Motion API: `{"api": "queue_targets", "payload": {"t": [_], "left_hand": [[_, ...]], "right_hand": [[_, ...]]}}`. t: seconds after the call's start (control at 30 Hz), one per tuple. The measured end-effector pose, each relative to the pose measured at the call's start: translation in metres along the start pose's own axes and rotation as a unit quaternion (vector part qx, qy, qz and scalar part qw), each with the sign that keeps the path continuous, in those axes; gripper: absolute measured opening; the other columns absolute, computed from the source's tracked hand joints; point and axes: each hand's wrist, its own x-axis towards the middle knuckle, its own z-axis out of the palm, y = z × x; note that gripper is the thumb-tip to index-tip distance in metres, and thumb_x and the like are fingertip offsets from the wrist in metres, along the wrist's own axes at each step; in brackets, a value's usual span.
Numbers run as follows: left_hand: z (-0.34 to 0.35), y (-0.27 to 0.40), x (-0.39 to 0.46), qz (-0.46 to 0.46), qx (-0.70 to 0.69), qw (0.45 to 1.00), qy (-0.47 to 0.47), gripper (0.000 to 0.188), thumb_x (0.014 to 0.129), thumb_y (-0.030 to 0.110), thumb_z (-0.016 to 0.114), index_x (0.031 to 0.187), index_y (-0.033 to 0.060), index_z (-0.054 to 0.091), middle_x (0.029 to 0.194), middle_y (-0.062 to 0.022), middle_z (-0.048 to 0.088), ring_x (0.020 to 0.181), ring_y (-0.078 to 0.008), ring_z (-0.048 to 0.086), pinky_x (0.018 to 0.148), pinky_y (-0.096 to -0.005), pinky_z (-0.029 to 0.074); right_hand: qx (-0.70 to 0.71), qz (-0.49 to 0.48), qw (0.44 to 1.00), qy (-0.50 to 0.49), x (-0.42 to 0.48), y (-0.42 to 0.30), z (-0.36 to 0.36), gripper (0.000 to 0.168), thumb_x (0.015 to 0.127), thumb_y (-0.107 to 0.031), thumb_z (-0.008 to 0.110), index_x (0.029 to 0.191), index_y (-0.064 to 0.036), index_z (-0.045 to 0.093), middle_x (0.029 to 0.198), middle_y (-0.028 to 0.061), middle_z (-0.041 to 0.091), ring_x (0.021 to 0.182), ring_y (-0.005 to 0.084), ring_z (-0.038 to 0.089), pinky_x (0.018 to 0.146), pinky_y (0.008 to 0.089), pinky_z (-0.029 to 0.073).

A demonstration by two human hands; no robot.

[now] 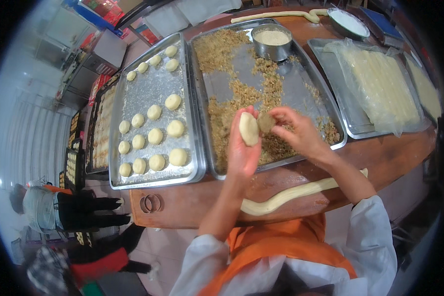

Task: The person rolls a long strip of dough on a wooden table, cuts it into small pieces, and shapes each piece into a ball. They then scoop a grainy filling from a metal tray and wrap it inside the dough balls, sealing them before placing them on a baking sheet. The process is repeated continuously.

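A flattened oval piece of dough (249, 129) lies on the palm and fingers of my left hand (245, 148), over the near part of a metal tray (296, 79) of crumbly brown filling. Just to its right, my right hand (296, 129) holds a blurred brown clump of filling (266, 122) in its fingertips, close to the dough. Loose filling (244, 92) is spread in patches over the tray. A round metal bowl (273, 51) of pale crumbs stands at the tray's far end. Along the table's near edge, a long dough rope (296, 194) passes below both forearms.
Left, a metal tray (151, 87) bears rows of round dough pieces (175, 128). Two metal rings (150, 203) lie near the table corner. Right is a tray (340, 85) of plastic-covered dough (381, 85). A bowl of white powder (348, 23) stands far right. Two people (40, 209) (51, 270) are at lower left.
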Motion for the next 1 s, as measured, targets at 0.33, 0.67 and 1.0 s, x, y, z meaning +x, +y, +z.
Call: {"api": "queue_targets", "payload": {"t": [0.33, 0.67, 1.0], "left_hand": [[0.024, 0.002, -0.023, 0.069, 0.383, 0.915, -0.105, 0.051, 0.094, 0.034, 0.034, 0.135, 0.0051, 0.025, 0.13, -0.0124, 0.037, 0.116, -0.02, 0.039, 0.098, -0.0334, 0.03], [0.025, 0.003, 0.0, 0.199, 0.488, 0.847, 0.073, 0.04, 0.093, 0.027, 0.035, 0.119, -0.0005, 0.047, 0.117, -0.0118, 0.051, 0.105, -0.0187, 0.049, 0.091, -0.0307, 0.036], [0.024, 0.005, 0.001, 0.136, 0.155, 0.978, 0.045, 0.031, 0.093, 0.02, 0.036, 0.106, -0.0034, 0.051, 0.106, -0.0129, 0.055, 0.1, -0.0204, 0.05, 0.089, -0.0318, 0.039]], "right_hand": [[0.235, -0.002, 0.972, -0.025, -0.012, -0.015, -0.009, 0.03, 0.077, 0.002, 0.058, 0.108, 0.0, 0.055, 0.112, 0.0098, 0.052, 0.103, 0.0172, 0.052, 0.084, 0.0269, 0.044], [0.2, -0.009, 0.979, 0.04, -0.02, -0.018, 0.027, 0.029, 0.08, 0.003, 0.055, 0.108, 0.0, 0.055, 0.101, 0.0051, 0.053, 0.09, 0.0109, 0.052, 0.076, 0.0229, 0.045], [0.072, -0.097, 0.991, 0.059, -0.008, -0.021, 0.028, 0.031, 0.076, 0.004, 0.06, 0.106, 0.001, 0.055, 0.099, 0.0112, 0.055, 0.085, 0.0162, 0.057, 0.071, 0.0258, 0.049]]}}
